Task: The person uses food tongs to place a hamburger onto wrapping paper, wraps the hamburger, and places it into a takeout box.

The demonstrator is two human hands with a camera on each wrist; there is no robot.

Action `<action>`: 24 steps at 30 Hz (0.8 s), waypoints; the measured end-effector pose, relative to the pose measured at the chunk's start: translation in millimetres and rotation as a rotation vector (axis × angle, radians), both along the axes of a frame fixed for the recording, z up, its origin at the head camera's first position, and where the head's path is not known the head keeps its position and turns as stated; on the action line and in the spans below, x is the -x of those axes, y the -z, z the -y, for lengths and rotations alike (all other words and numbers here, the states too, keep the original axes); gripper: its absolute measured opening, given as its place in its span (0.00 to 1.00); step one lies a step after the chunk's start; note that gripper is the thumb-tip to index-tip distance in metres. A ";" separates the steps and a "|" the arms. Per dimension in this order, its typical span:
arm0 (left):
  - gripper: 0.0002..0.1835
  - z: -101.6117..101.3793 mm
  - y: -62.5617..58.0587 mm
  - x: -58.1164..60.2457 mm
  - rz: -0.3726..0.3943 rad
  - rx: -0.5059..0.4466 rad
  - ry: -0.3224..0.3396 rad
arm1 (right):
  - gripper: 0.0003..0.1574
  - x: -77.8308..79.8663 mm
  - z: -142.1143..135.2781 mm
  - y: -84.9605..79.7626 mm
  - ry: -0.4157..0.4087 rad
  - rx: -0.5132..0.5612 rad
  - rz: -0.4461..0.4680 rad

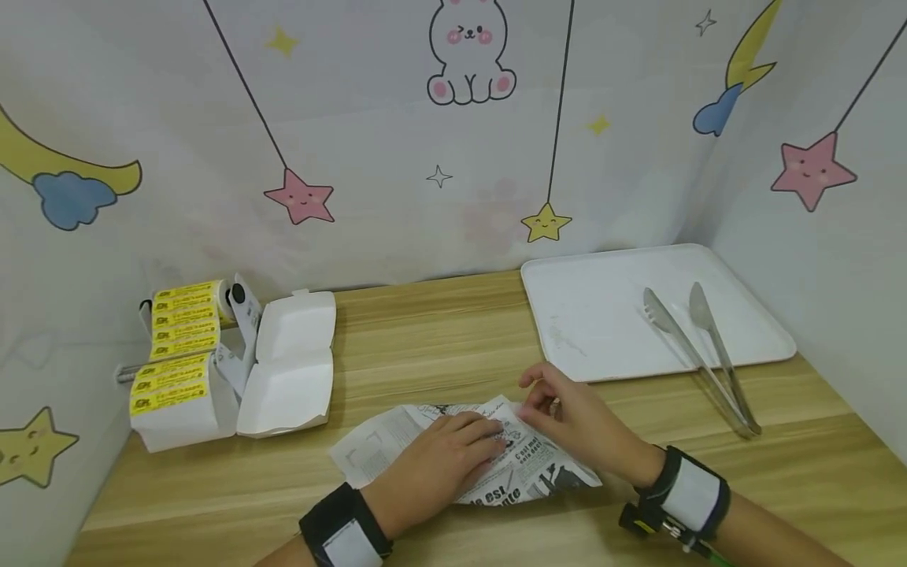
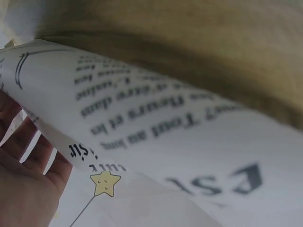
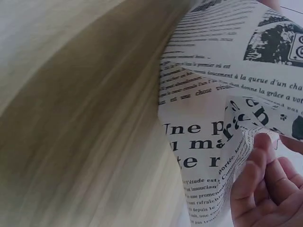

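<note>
A folded sheet of newsprint-patterned wrapping paper lies on the wooden table in front of me. My left hand rests on top of it, fingers extended over the paper. In the left wrist view the fingers are slightly spread beside the printed sheet. At the paper's upper right edge is my right hand, its thumb against the sheet and its other fingers loosely bent above. The right wrist view shows bent fingertips close beside a raised fold. Whatever lies inside the folds is hidden.
An open white clamshell box stands at the left, beside a label dispenser with a roll of yellow labels. Back right, metal tongs lie across the front edge of a white tray. Printed cloth walls enclose the table.
</note>
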State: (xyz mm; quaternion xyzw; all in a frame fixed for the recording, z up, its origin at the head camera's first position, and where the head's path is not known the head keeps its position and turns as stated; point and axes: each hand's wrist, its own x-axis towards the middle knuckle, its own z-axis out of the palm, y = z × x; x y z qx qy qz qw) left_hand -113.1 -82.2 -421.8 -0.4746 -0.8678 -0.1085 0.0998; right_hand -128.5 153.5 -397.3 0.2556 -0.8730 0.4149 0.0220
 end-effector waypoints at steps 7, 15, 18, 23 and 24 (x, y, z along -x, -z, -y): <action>0.14 1.2 2.0 -0.6 0.013 -0.033 -0.006 | 0.06 -13.6 -5.8 4.5 -0.082 -0.008 -0.095; 0.12 0.9 5.7 0.3 -0.009 -0.099 0.020 | 0.29 -19.9 -21.0 6.0 -0.220 -0.042 -0.106; 0.12 1.6 6.1 0.0 -0.006 -0.119 0.024 | 0.32 -23.1 -24.9 6.1 -0.275 -0.084 -0.120; 0.12 1.7 5.7 0.1 0.005 -0.121 0.035 | 0.33 -27.5 -26.1 5.1 -0.319 -0.176 -0.128; 0.11 1.5 5.6 0.3 0.007 -0.121 0.038 | 0.33 -28.0 -25.3 5.0 -0.319 -0.198 -0.116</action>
